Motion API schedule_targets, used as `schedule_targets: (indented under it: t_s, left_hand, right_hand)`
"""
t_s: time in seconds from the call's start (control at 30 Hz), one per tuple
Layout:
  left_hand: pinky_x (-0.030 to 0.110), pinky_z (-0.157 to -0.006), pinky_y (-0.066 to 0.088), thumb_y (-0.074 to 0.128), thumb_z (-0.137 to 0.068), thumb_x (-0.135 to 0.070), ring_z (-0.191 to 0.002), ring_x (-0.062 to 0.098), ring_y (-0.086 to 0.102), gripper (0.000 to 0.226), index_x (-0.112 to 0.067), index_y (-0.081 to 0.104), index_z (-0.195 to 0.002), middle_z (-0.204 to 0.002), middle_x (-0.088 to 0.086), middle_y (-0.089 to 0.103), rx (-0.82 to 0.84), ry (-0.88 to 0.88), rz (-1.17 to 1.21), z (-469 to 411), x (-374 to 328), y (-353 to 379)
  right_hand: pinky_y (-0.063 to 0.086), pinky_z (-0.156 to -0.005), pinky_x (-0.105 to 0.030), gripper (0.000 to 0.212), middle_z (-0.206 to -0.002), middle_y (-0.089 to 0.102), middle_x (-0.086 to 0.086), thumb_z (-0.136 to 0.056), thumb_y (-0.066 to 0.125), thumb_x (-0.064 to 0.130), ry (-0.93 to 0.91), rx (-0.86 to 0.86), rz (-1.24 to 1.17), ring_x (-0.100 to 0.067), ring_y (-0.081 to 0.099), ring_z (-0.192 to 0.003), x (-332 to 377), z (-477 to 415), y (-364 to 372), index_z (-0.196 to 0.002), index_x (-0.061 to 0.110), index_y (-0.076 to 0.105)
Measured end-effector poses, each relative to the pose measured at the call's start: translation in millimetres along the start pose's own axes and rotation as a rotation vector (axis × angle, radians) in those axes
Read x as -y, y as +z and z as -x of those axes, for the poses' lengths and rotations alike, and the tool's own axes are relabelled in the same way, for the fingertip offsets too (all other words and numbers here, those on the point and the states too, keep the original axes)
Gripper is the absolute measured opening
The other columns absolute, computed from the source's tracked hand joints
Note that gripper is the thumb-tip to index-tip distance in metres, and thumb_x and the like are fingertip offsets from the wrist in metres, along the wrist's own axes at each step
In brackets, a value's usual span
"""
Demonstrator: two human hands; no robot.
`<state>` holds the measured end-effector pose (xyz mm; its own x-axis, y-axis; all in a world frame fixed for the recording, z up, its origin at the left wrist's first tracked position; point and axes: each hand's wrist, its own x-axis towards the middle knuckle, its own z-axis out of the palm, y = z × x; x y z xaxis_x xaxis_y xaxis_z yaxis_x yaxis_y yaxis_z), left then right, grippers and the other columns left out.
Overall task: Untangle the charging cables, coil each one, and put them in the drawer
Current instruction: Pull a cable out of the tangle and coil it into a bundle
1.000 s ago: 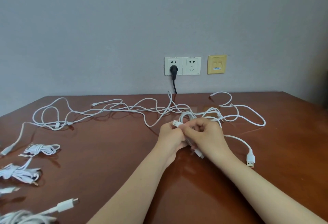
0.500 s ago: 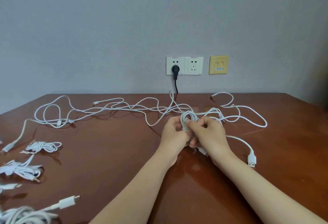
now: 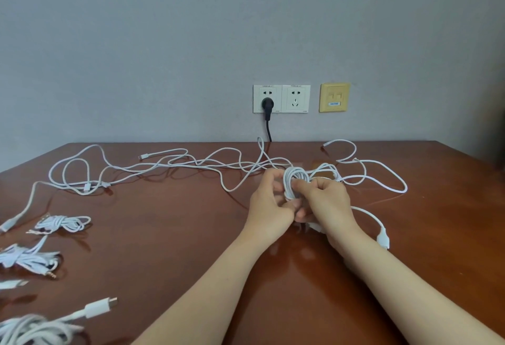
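Right of centre on the worktop (image 3: pixel 164 235): coiled cable (image 3: pixel 293 180), held between left hand (image 3: pixel 269 202) and right hand (image 3: pixel 325 202). Behind and left of the hands: loose cable tangle (image 3: pixel 191 165), running to the far left edge. Right of the hands: further loops (image 3: pixel 382 175), with a connector (image 3: pixel 382 238) just beside the right wrist. Along the left edge, back to front: far bundle (image 3: pixel 62 223), middle bundle (image 3: pixel 27 258), near bundle (image 3: pixel 32 329). On the wall behind: double socket (image 3: pixel 296 98), plug (image 3: pixel 266 104) in its left half, faceplate (image 3: pixel 334 97) to its right.
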<state>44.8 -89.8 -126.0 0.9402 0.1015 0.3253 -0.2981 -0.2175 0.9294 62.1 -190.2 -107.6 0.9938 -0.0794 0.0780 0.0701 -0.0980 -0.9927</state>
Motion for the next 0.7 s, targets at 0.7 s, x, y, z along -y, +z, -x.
schedule_targets:
  t_s: [0.7]
  left_hand:
    - [0.013,-0.073,0.045,0.058,-0.085,-0.003,-0.079,0.005,0.061,0.05,-0.032,0.042,-0.121,-0.089,-0.019,0.05,0.074,0.211,-0.194,2,4,-2]
  right_hand:
    - [0.047,-0.046,-0.025,0.029,-0.046,0.055,-0.008,-0.078,0.075,0.022,-0.03,0.022,-0.084,-0.015,0.051,-0.035,0,-13,-13,-0.077,0.009,0.048]
